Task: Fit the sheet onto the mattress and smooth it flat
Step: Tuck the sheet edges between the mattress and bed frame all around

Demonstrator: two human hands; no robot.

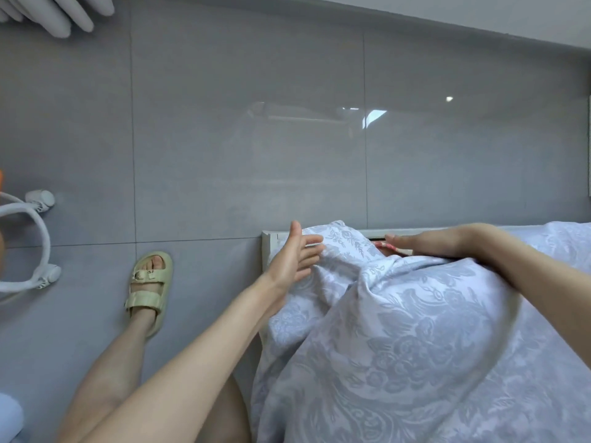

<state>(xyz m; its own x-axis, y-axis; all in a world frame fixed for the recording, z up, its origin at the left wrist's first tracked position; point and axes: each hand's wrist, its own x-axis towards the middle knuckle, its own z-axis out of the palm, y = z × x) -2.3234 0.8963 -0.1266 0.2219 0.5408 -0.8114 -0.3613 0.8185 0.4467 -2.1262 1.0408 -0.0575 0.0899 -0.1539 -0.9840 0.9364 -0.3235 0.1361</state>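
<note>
- two bare hands work at the corner of a bed, seen from above.
- left hand (292, 260) is open, with its fingers straight and close together and its thumb raised. its fingertips touch a bunched fold of the sheet (399, 330) and grip nothing.
- right hand (425, 243) lies flat, palm down, along the far edge of the bed just beside the frame. its straight fingers point toward the left hand and it holds nothing; the forearm rests across the sheet.
- the sheet is pale blue-white with a flower pattern and lies loose and rumpled over the bed corner. it puffs up in a mound between the two arms, and one peak stands up between the hands. its near edge hangs down the side of the bed.
- a red-and-pink strip (388, 248) shows just under the right fingertips; whether it is the mattress cannot be told.
- the white bed frame (267, 238) is bare at its corner, just beside the left hand.
- a foot in a cream sandal (150, 282) stands on the grey tile floor (224, 123), left of the bed.
- a white chair base (41, 238) with wheels sits at the left edge, well apart from the bed.
</note>
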